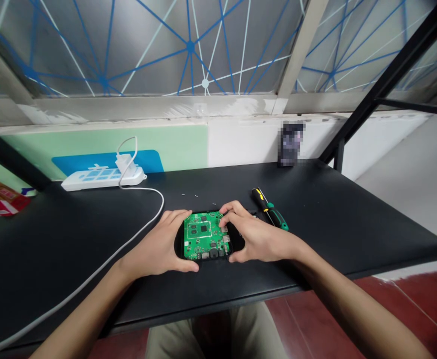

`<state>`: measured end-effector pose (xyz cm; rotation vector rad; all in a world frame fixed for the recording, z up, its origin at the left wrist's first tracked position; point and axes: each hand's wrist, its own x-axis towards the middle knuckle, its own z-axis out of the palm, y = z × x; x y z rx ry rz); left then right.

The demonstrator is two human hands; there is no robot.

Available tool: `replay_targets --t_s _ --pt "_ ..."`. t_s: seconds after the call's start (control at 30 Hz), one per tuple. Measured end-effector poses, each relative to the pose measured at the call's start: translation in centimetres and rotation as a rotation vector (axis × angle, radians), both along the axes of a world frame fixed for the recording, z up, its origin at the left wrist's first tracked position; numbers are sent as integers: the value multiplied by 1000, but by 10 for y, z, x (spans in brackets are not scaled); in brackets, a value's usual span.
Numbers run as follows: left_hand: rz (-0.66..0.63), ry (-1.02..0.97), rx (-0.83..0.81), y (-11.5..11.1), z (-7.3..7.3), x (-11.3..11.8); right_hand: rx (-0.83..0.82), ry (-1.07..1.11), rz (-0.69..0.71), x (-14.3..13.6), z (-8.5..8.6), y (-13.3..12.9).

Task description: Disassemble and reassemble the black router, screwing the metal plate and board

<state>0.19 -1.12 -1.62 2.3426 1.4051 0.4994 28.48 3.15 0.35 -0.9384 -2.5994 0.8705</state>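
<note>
- we have the green circuit board [199, 239] in its black casing [179, 243], near the front edge of the black desk [330, 224].
- our left hand [158, 245] grips the casing's left side, thumb at the near edge.
- our right hand [255, 237] grips the right side, fingers curled at the board's far corner.
- we see a black-yellow screwdriver [259, 199] and green-black tool [278, 218] beyond our right hand.

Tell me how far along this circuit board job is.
Looks done: the green board lies exposed in its black case. In hand: the case, between left hand and right hand. Remaining: perhaps fitting a cover, since none is on; the screwdriver lies aside.
</note>
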Motion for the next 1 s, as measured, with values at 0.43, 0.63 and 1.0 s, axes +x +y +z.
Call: replay_targets --t_s 0.43,0.63,1.0 --pt "14 -6 -7 -1 3 1 10 1 9 -2 0 0" --pt "37 -3 38 1 3 -2 33 59 33 -6 -5 -5" --pt "18 -12 34 0 9 -3 136 -42 21 -5 2 2"
